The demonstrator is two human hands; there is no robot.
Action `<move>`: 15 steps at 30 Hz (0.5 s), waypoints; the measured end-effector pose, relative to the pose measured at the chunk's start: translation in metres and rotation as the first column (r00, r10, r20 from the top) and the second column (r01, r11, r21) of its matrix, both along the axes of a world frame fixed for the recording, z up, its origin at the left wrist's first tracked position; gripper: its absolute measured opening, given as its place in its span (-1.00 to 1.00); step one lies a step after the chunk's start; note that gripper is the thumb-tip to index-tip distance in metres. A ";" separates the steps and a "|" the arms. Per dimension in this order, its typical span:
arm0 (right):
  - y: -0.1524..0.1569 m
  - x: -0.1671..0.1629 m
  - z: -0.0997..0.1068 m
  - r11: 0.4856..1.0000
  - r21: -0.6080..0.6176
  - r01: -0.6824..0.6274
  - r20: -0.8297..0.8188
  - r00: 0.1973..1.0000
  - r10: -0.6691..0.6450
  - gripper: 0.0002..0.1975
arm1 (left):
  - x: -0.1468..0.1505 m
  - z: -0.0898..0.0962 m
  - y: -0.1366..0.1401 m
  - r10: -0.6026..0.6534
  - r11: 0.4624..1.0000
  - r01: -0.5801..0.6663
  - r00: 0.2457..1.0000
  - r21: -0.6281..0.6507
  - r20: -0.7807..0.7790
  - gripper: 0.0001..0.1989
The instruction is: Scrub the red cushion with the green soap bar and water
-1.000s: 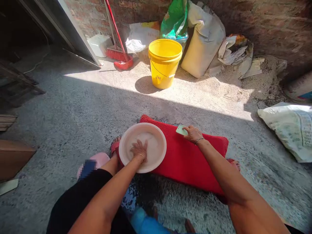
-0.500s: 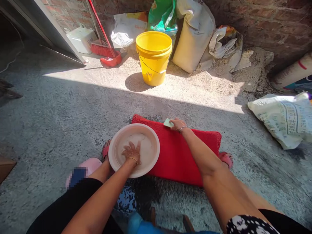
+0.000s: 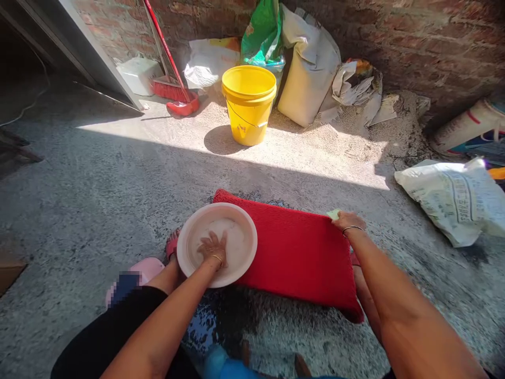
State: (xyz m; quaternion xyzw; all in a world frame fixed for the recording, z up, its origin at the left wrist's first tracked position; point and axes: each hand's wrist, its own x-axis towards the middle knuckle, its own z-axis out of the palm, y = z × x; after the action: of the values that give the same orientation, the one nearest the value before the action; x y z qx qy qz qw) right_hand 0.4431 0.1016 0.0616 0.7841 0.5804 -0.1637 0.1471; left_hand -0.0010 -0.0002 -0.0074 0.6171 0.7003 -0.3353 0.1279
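Observation:
A red towel-like cloth [image 3: 300, 252] is stretched over a low oblong form on the floor in front of me. On its left end stands a pale plastic basin [image 3: 183, 239] of cloudy water. My left hand [image 3: 213, 249] is inside the basin, fingers spread, holding nothing. At the cloth's far right corner, my right hand [image 3: 349, 222] is closed on a flat pale green scraper-like piece [image 3: 333, 214]. Part of that piece is hidden by the fingers, and its exact kind is unclear.
A yellow bucket [image 3: 249, 113] stands ahead in sunlight. Behind it are a red broom and dustpan [image 3: 183, 107], a beige sack [image 3: 307, 73] and a green bag [image 3: 262, 31] by the brick wall. A white printed sack [image 3: 453, 197] lies right. Wet floor shows below the cloth.
My right hand has moved right along the cloth's far edge to its right corner, carrying the pale green piece. The cloth's near right corner has come into sight. My left hand stays in the basin.

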 end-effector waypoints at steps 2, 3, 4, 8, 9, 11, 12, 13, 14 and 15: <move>0.018 -0.050 -0.009 0.999 -0.036 0.016 0.019 1.000 -0.016 -0.56 | 0.000 -0.001 0.000 0.011 1.000 -0.011 1.000 -0.009 -0.001 0.35; 0.028 -0.078 -0.014 0.999 -0.042 -0.018 -0.004 1.000 0.018 -0.52 | 0.000 -0.001 0.000 0.017 1.000 -0.017 1.000 -0.009 0.000 0.36; 0.036 -0.109 -0.019 0.996 -0.033 -0.082 -0.054 0.995 0.080 -0.50 | 0.000 -0.002 0.000 0.019 1.000 -0.019 1.000 -0.005 0.003 0.36; 0.056 -0.220 -0.031 0.964 -0.003 -0.264 -0.191 0.947 0.259 -0.51 | -0.002 -0.006 -0.002 0.005 1.000 -0.006 1.000 0.022 0.024 0.37; 0.058 -0.240 -0.032 0.958 0.003 -0.288 -0.209 0.936 0.283 -0.52 | -0.002 -0.007 -0.003 0.004 1.000 -0.004 1.000 0.023 0.023 0.37; 0.062 -0.265 -0.031 0.948 0.004 -0.319 -0.230 0.922 0.311 -0.53 | -0.003 -0.009 -0.004 0.003 1.000 -0.004 1.000 0.020 0.014 0.37; 0.064 -0.269 -0.031 0.944 -0.003 -0.329 -0.235 0.918 0.319 -0.54 | -0.004 -0.010 -0.003 0.002 1.000 -0.002 1.000 0.017 0.008 0.36; 0.065 -0.268 -0.031 0.943 -0.017 -0.333 -0.234 0.918 0.320 -0.54 | -0.004 -0.011 -0.003 -0.001 1.000 0.001 1.000 0.013 0.002 0.35; 0.067 -0.261 -0.031 0.944 -0.034 -0.327 -0.223 0.923 0.312 -0.55 | -0.004 -0.011 -0.003 -0.003 1.000 0.003 1.000 0.009 -0.002 0.35; 0.068 -0.249 -0.031 0.948 -0.052 -0.314 -0.203 0.933 0.298 -0.56 | -0.004 -0.012 -0.002 -0.003 1.000 0.003 1.000 0.003 -0.006 0.35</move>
State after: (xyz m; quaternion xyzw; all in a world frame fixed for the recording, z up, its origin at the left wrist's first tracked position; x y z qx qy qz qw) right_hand 0.1941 0.1695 0.0304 0.6578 0.6994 -0.2380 0.1468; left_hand -0.0050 -0.0022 -0.0193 0.6173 0.7001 -0.3365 0.1243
